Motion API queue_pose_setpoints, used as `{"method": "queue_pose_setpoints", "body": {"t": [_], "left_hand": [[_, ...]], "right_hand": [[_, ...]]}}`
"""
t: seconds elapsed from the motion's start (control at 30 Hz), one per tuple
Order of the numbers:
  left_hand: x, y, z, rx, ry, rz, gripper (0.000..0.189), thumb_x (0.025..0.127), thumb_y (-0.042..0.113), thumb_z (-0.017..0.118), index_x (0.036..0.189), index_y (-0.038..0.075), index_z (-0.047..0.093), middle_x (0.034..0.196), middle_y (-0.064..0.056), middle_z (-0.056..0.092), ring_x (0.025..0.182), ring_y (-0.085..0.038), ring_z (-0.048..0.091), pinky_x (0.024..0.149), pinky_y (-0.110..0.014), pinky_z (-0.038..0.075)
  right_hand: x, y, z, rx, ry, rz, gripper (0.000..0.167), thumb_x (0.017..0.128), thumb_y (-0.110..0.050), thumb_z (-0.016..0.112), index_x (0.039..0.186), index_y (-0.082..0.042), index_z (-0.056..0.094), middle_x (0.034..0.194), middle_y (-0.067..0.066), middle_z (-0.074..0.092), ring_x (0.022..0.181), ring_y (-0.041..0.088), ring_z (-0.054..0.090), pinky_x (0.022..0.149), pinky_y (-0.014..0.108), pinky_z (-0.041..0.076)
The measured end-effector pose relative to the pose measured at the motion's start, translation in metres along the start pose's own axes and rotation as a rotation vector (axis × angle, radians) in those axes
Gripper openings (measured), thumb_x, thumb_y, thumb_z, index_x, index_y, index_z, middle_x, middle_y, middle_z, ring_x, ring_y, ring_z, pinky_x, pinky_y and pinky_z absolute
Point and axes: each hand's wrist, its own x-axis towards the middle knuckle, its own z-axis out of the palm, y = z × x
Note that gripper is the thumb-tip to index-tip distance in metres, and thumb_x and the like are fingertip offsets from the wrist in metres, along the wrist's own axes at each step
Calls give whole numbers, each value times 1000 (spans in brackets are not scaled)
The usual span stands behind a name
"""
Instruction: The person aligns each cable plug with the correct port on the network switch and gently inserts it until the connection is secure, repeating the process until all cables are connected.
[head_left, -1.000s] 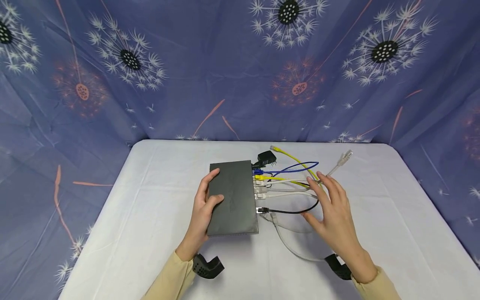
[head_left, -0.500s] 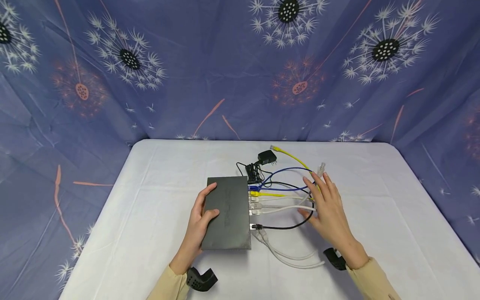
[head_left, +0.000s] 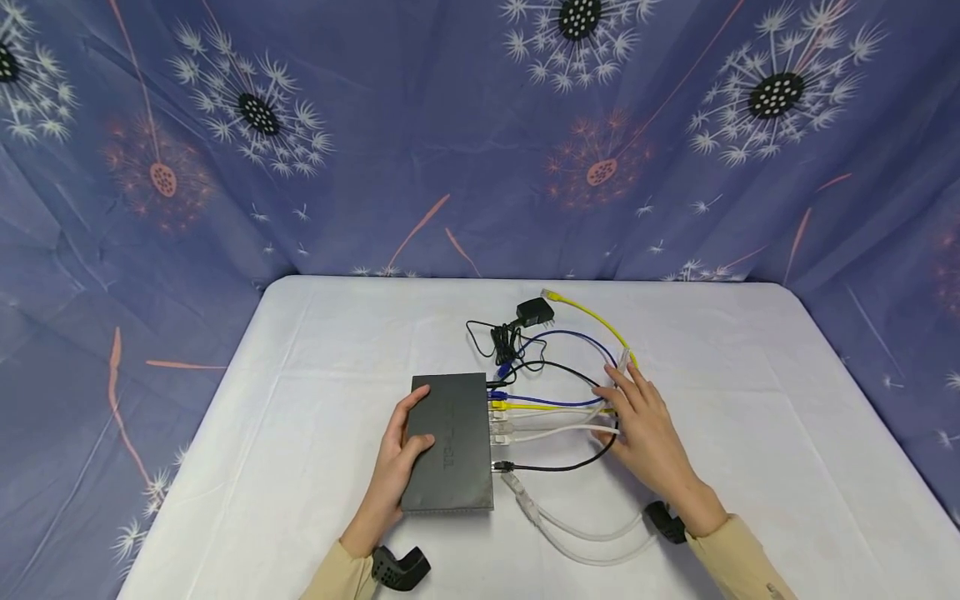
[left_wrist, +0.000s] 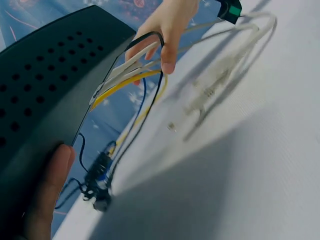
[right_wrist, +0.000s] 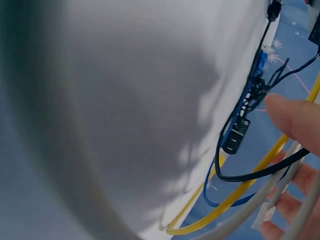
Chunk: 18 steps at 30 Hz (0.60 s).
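Observation:
My left hand (head_left: 397, 454) grips the left edge of a flat black network switch (head_left: 450, 450), thumb on top. Its shadow in the left wrist view shows it raised off the table. Several network cables come out of its right side: blue (head_left: 555, 402), yellow (head_left: 536, 407), white (head_left: 562, 431) and black (head_left: 562, 468). My right hand (head_left: 648, 429) holds the bundle where the cables bend, fingers over it and thumb below. In the right wrist view a clear plug (right_wrist: 265, 215) hangs by the fingers. How firmly each cable is held is hidden.
Behind the switch lies a black power adapter (head_left: 534, 312) with a coiled cord (head_left: 506, 342). A loose yellow plug end (head_left: 553, 296) points to the back of the white table (head_left: 322, 358). White cable loops (head_left: 592, 533) hang in front. A patterned blue curtain (head_left: 480, 142) stands behind.
The switch has moved toward me and slightly left, with the left hand on it. My right hand has come along with the cables, and the adapter's coiled cord now shows.

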Motion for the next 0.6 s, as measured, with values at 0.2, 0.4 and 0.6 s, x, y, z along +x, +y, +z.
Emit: {"method": "queue_pose_setpoints", "body": {"t": [0.2,0.4,0.6], "left_hand": [[3,-15,-2,30,-6,-15,63,88,-4,46,146,18,37,154,0,22,142,-17,10,105,-49,15],[7,-24,-3,2,-15,-58,63,89,-2,47,147,19,36,155,0,20,141,-19,14,105,-49,18],[11,-27,-4,44,-34,-55,63,89,-2,47,147,20,35,156,-2,16,143,-21,7,105,-53,15]], "right_hand": [[-7,2,5,-22,-54,21,63,61,-13,87,117,-2,60,140,22,42,132,47,28,97,65,25],[-10,4,8,-38,-78,18,66,61,-11,87,120,0,59,140,23,42,132,47,27,97,65,25],[-13,6,10,-24,-81,-13,68,61,-6,84,123,0,58,140,26,40,130,50,27,96,64,27]]}}
